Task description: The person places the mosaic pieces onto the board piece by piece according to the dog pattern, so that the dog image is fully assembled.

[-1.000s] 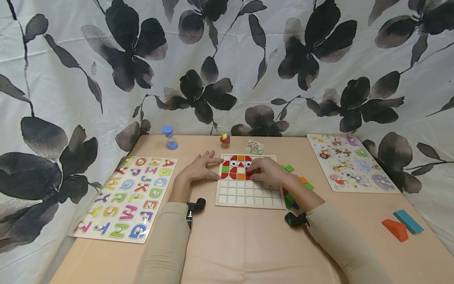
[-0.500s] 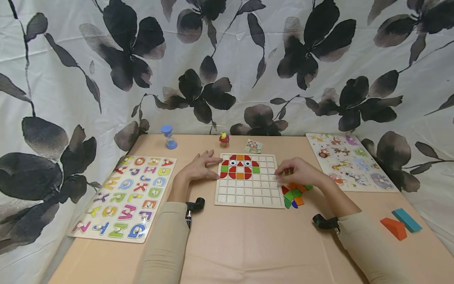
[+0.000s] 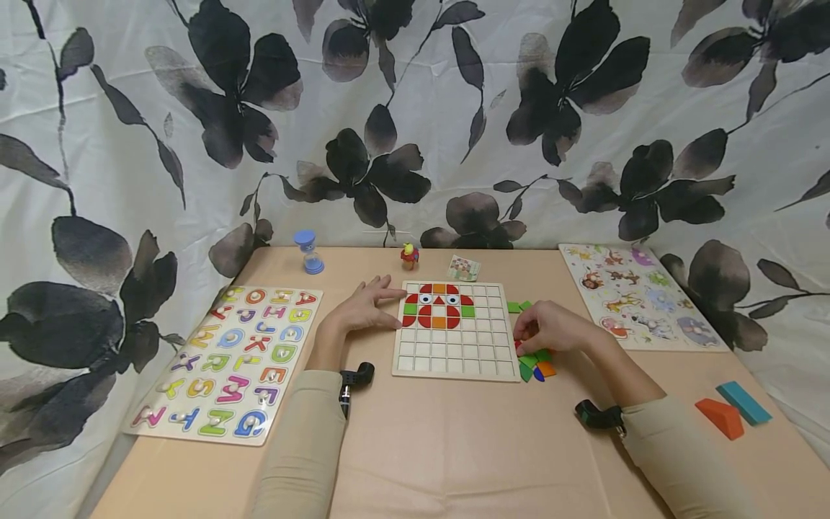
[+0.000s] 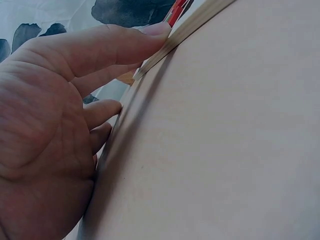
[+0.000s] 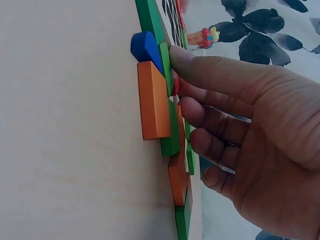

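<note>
A pale grid board (image 3: 460,349) carries a red, green and orange block pattern (image 3: 439,305) with two eye pieces in its upper left part. My left hand (image 3: 363,306) steadies the board's left edge, fingers extended; its thumb (image 4: 157,37) presses the wooden rim in the left wrist view. To the right of the board lies a pile of green, orange, red and blue blocks (image 3: 532,360). My right hand (image 3: 551,328) reaches into that pile, thumb and forefinger at a red block (image 5: 175,85) mostly hidden behind a green one. I cannot tell whether they pinch it.
On the left lies an alphabet puzzle board (image 3: 227,360), on the right an animal puzzle board (image 3: 642,299). A blue sand timer (image 3: 310,252), small toy figure (image 3: 410,256) and picture card (image 3: 464,268) stand along the back. Orange (image 3: 723,418) and blue (image 3: 744,402) blocks lie far right.
My right hand has moved from the block pattern across the board's right edge and down to the loose blocks. A green block now shows at the pattern's right side. The left hand stays put.
</note>
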Demonstrator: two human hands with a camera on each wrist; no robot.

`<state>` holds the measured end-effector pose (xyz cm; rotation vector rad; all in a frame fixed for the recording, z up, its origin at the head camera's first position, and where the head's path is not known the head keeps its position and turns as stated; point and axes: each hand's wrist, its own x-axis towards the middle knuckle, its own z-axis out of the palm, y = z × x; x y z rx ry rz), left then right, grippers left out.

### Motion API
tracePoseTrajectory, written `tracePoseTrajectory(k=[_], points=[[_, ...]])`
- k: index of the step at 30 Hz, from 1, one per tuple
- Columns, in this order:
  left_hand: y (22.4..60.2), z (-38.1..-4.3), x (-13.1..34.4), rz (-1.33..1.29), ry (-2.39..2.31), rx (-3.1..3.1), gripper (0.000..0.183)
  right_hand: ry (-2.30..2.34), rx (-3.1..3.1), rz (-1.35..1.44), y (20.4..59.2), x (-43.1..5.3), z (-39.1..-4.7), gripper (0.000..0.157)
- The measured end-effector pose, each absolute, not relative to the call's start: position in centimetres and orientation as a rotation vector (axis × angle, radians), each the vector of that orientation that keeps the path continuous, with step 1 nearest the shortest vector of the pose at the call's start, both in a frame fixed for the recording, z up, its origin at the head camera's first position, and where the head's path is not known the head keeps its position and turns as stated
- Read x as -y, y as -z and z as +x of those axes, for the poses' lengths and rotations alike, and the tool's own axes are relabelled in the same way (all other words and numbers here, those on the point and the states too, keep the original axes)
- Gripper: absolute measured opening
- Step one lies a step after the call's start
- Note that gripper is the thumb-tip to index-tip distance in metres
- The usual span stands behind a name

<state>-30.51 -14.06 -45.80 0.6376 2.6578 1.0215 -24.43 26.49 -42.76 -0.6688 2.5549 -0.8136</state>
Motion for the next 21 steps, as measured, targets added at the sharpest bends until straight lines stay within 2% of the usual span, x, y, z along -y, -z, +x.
tracePoseTrajectory(k=[8,13,16,21], points=[[45.8,-30.5,14.1,0.645,-1.027,-2.655,0.070,0.908,-2.454,-0.682,42.9,-26.6,-24.5,0.023],[45.9,-30.6,14.1,0.640,-1.025,-2.660,0.070,1.049,-2.412,-0.696,42.2,-26.7,-25.1,0.017],[45.9,-30.6,14.2,0.641,-1.027,-2.660,0.070,1.127,-2.453,-0.708,41.6,-25.8,-25.7,0.012],[45.7,-30.5,14.1,0.647,-1.032,-2.651,0.071,1.225,-2.511,-0.736,41.5,-22.8,-26.7,0.011]])
